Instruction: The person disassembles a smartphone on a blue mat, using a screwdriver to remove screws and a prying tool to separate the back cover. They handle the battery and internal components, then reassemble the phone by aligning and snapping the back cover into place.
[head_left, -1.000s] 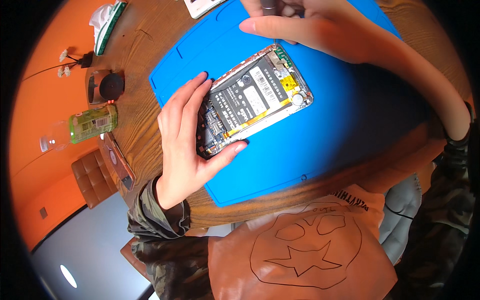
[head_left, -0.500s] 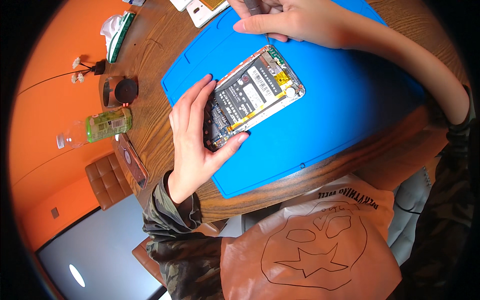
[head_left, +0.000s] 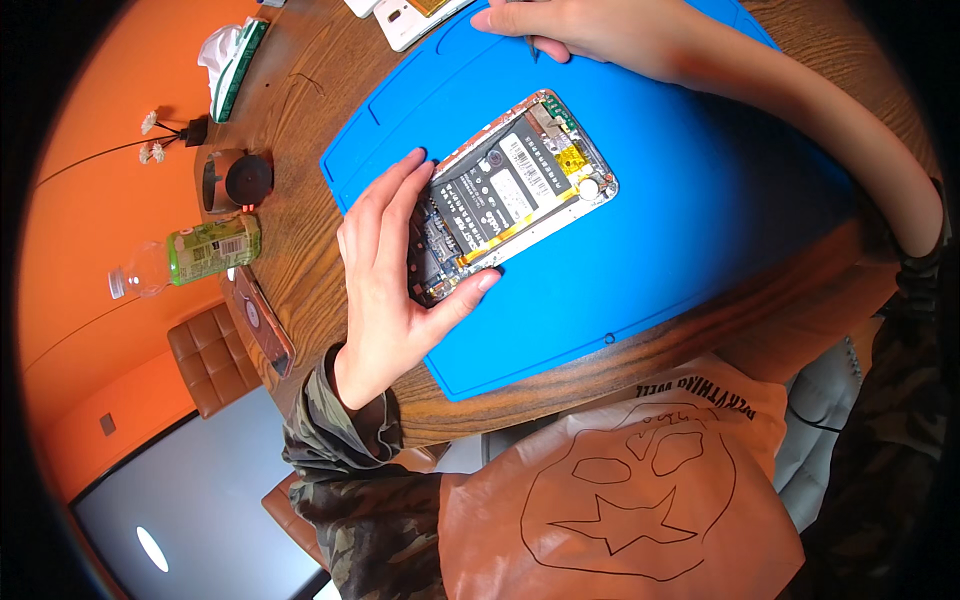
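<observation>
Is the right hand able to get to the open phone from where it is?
Probably yes. The right hand rests on the blue mat just past the phone, with only bare mat between them. The left hand grips the phone's near end, so the far end stays uncovered.

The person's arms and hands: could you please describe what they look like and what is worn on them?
Both hands are bare, with no gloves, rings or watch visible. The left hand comes out of a camouflage-patterned sleeve in green, brown and tan, bunched at the wrist. The right hand has a bare forearm, its matching camouflage sleeve pushed up toward the elbow.
</observation>
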